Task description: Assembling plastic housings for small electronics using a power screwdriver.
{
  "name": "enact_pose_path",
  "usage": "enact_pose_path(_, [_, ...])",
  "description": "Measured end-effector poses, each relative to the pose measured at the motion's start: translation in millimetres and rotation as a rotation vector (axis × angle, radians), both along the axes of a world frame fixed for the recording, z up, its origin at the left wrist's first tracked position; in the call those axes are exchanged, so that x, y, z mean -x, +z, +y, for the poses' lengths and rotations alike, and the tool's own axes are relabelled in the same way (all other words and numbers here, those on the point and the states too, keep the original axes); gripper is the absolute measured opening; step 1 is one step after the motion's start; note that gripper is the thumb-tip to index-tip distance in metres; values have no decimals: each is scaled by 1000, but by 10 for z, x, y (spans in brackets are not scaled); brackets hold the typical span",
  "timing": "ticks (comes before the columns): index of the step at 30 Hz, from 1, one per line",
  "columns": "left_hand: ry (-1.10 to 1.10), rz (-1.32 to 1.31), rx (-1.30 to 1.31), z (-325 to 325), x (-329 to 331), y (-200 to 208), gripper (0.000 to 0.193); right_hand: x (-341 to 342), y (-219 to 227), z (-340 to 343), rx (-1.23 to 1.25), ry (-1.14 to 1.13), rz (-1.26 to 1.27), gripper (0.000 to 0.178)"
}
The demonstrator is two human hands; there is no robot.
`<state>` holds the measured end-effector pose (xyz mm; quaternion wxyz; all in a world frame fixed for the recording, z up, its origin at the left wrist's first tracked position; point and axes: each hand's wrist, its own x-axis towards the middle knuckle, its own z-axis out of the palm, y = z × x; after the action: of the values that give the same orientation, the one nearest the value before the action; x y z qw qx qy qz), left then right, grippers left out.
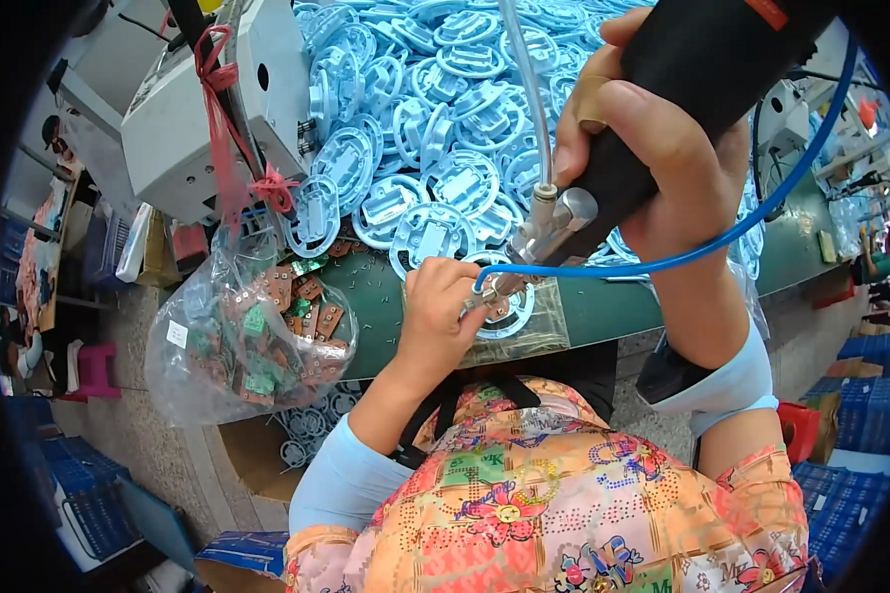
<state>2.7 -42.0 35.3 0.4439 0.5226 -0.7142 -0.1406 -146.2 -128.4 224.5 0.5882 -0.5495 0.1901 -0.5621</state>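
Observation:
A black electric screwdriver (653, 109) slants down across the table in my right hand (672, 148), whose fingers wrap round its body. Its metal nozzle (539, 237), with a clear tube (532, 109) and a blue hose (653, 265) joined to it, points down to the left. Beneath the nozzle, at the table's near edge, lies a light-blue round plastic part (512, 321). My left hand (440, 311) is closed at the nozzle's tip, over the left side of that part. What its fingertips pinch is hidden.
Light-blue round parts (455, 99) are heaped across the green table (376, 331). At its left edge, a clear plastic bag (198, 366) holds brown and green small plates. Behind it stands a grey machine box (208, 119) with pink ties. A cardboard box (257, 455) sits below.

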Motion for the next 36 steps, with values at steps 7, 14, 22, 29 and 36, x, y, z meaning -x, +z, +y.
enact_pose_path(7, [120,-191,89,191,-151,-193,20,108,-245,-15,245,3,143,40])
enact_pose_path(14, [-91,-254,45,249,-8,-396,17,108,-341,50,251,-47,221,41])
enact_pose_path(22, [-99,-317,22,282,0,-414,56,119,-450,101,247,-47,173,40])
enact_pose_path(29, [-75,-336,-30,323,10,-487,57,68,-461,73,377,56,231,43])
enact_pose_path(36, [-82,-258,44,273,28,-430,17,188,-96,35,324,8,168,45])
